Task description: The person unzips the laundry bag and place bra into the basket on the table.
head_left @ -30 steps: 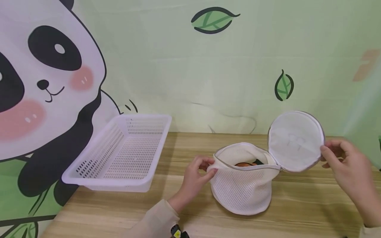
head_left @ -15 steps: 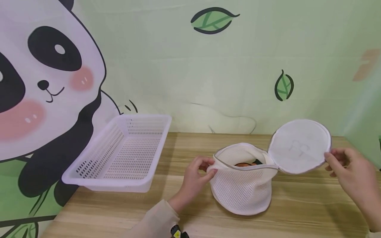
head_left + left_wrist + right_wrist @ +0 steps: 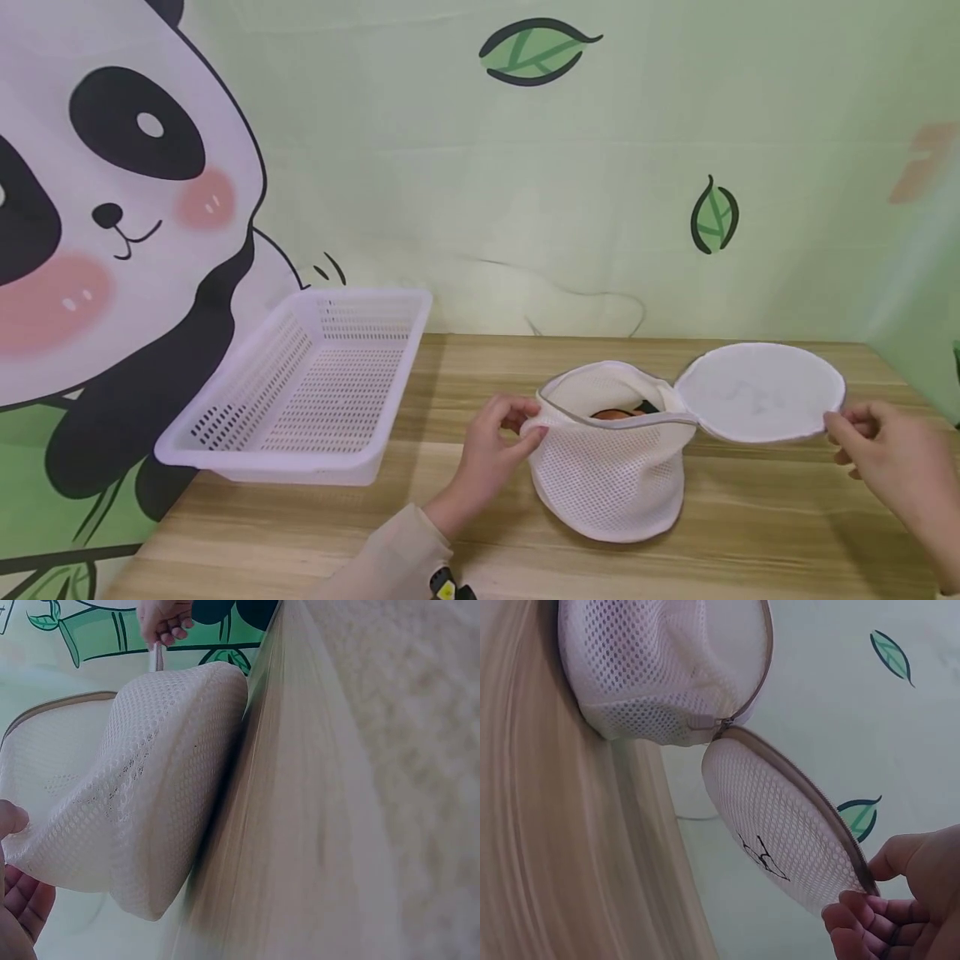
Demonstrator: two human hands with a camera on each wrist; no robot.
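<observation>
A white mesh laundry bag [image 3: 611, 479] stands upright on the table, its round zipped mouth gaping. Inside it, a small orange-and-black item [image 3: 617, 413] shows in part; its kind is hidden by the rim. My left hand [image 3: 495, 454] pinches the bag's left rim between thumb and fingers. My right hand [image 3: 892, 458] pinches the far edge of the round lid [image 3: 761, 392], which is folded out to the right, nearly level above the table. In the right wrist view, the zipper pull [image 3: 703, 722] hangs where lid and bag join.
A white perforated plastic basket [image 3: 375, 462] stands to the left on the wooden table [image 3: 480, 558]. Behind the table hangs a green backdrop [image 3: 420, 167] printed with a panda and leaves.
My right hand has swung the lid down and to the right, from nearly upright to almost flat. The left hand, the bag and the basket have stayed in place.
</observation>
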